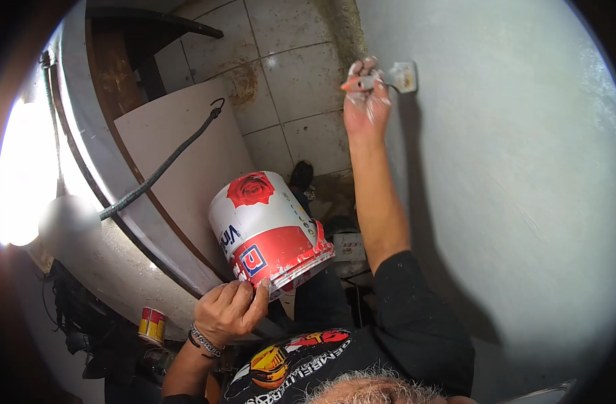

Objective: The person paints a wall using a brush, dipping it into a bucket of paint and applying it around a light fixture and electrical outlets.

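My right hand [368, 94], smeared with white paint, is closed round the handle of a paintbrush [403, 77]. The brush's bristle end lies against the pale wall [496, 155]. Lower down, my left hand [232, 310] grips the rim of a white and red paint bucket [261, 222] printed with a rose. The bucket is tilted, with its rim towards me, and its inside is hidden. White paint marks the rim.
A curved pale panel [180, 135] with a dark edge runs along the left. A hooked elastic cord [160, 176] stretches over it. Stained floor tiles [287, 81] show at the top. A small yellow and red can [152, 326] is at the lower left.
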`<control>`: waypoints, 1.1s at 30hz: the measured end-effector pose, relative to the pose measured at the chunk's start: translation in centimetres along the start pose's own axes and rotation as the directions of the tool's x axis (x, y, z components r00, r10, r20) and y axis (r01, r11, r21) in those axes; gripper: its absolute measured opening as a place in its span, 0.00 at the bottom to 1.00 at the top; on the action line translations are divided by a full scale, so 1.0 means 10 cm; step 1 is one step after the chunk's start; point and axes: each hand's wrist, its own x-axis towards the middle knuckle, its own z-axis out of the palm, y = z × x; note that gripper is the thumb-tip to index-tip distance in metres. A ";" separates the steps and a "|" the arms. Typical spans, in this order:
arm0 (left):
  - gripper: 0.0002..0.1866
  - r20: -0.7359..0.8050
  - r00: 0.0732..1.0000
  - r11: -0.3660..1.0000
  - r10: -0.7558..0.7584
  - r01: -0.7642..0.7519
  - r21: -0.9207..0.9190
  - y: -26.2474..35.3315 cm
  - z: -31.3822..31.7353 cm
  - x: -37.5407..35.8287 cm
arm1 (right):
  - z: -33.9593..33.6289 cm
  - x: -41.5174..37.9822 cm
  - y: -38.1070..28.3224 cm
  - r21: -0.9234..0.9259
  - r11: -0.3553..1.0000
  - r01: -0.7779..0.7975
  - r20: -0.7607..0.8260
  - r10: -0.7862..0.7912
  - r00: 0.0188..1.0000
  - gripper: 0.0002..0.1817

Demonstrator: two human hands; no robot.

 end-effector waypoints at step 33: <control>0.19 -0.065 0.998 1.000 -0.004 0.003 -0.003 0.01 0.03 -0.06 | -0.40 0.97 0.41 -0.441 0.884 -0.153 -0.310 0.010 0.951 0.19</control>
